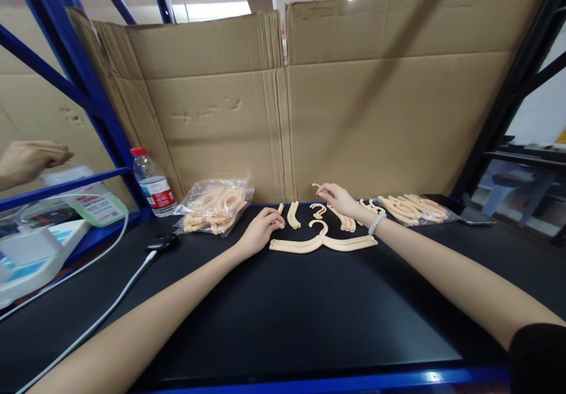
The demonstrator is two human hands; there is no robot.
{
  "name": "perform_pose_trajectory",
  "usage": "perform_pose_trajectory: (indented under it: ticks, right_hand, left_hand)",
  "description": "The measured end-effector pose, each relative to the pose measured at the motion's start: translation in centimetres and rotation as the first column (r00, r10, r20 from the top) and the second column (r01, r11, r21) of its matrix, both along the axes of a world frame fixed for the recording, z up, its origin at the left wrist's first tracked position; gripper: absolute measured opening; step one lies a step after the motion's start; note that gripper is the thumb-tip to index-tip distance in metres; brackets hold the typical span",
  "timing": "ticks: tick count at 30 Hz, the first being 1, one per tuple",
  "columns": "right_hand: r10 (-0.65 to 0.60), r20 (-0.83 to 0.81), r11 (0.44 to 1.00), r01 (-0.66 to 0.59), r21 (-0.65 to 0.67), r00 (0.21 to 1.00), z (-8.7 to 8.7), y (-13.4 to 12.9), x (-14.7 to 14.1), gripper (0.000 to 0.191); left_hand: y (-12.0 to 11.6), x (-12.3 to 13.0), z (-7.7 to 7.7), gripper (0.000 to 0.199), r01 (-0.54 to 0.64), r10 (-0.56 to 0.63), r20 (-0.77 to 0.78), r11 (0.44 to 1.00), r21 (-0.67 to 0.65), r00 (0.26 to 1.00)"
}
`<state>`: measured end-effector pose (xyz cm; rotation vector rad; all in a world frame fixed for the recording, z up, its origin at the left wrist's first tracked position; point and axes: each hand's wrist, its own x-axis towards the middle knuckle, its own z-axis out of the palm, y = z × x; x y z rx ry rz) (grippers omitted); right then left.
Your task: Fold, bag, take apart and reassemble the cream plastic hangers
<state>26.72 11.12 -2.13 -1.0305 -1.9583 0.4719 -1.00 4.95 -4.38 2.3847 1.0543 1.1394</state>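
Note:
My left hand (262, 230) is closed on a narrow cream hanger arm (281, 209) that stands out past its fingertips. Raised above the black table, my right hand (336, 198) pinches a small curved cream hook (315, 185), partly hidden by the fingers. A cream folding hanger (323, 242) lies spread out in front of both hands, its hook pointing to the back. Behind it rest a loose hook (318, 210) and a pair of curved arms (293, 215). More arms (344, 220) lie below my right hand, and further hooks (372, 206) lie beside its wrist.
Bagged hanger parts lie left (215, 205) and right (413, 208). A red-capped bottle (154, 183) stands at the back left near a white cable (110, 311). Cardboard (212, 122) walls the back. Another person's hand (33, 161) shows far left. A phone (476, 216) lies right.

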Motion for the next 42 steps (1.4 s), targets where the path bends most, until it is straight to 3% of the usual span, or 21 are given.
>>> perform_pose_trajectory:
  ticks: [4, 7, 10, 13, 18, 23, 26, 31, 38, 42]
  right_hand:
    - [-0.002, -0.184, 0.997, -0.011, -0.071, 0.983, 0.5, -2.4, 1.0, 0.019]
    - [0.021, -0.264, 0.989, -0.059, -0.137, 0.964, 0.3, -5.3, 1.5, 0.023]
    - [0.028, -0.32, 0.981, -0.088, -0.173, 0.947, -0.3, -8.1, 1.5, 0.027]
    - [0.042, -0.403, 0.97, -0.134, -0.203, 0.914, -0.8, -10.3, 0.9, 0.03]
    - [0.061, -0.466, 0.932, -0.218, -0.291, 0.883, -0.9, -12.2, -0.4, 0.031]
    - [0.062, -0.487, 0.917, -0.242, -0.316, 0.871, -1.1, -12.9, -0.9, 0.035]
    - [0.049, -0.517, 0.917, -0.244, -0.315, 0.854, -1.4, -12.9, -0.9, 0.045]
    - [-0.011, -0.557, 0.888, -0.249, -0.388, 0.83, -1.4, -12.6, -0.5, 0.056]
    - [0.077, -0.514, 0.892, -0.289, -0.348, 0.854, -1.2, -12.7, -0.4, 0.031]
    - [0.139, -0.472, 0.862, -0.341, -0.376, 0.871, -1.4, -12.8, -0.5, 0.023]
  left_hand:
    - [-1.0, 0.9, 0.8, 0.016, 0.025, -0.019, 0.147, 0.999, -0.039, 0.989]
    - [-2.9, 2.5, 1.7, 0.018, 0.146, -0.105, 0.261, 0.979, -0.144, 0.96]
    - [-5.0, 4.2, 2.6, 0.019, 0.414, -0.166, 0.543, 0.83, -0.374, 0.823]
    - [-6.4, 5.5, 2.8, 0.023, 0.5, -0.129, 0.645, 0.749, -0.435, 0.753]
    - [-7.0, 6.3, 2.0, 0.024, 0.52, -0.018, 0.736, 0.72, -0.46, 0.676]
    - [-7.6, 6.8, 1.4, 0.041, 0.562, 0.079, 0.796, 0.666, -0.49, 0.6]
    - [-8.1, 7.1, 1.1, 0.046, 0.538, 0.103, 0.779, 0.667, -0.515, 0.618]
    - [-8.6, 7.4, 0.7, 0.031, 0.49, 0.035, 0.727, 0.717, -0.496, 0.686]
    - [-8.7, 7.5, 0.6, 0.024, 0.407, 0.0, 0.667, 0.792, -0.455, 0.745]
    - [-8.7, 7.5, 0.7, 0.025, 0.387, 0.005, 0.65, 0.799, -0.46, 0.76]
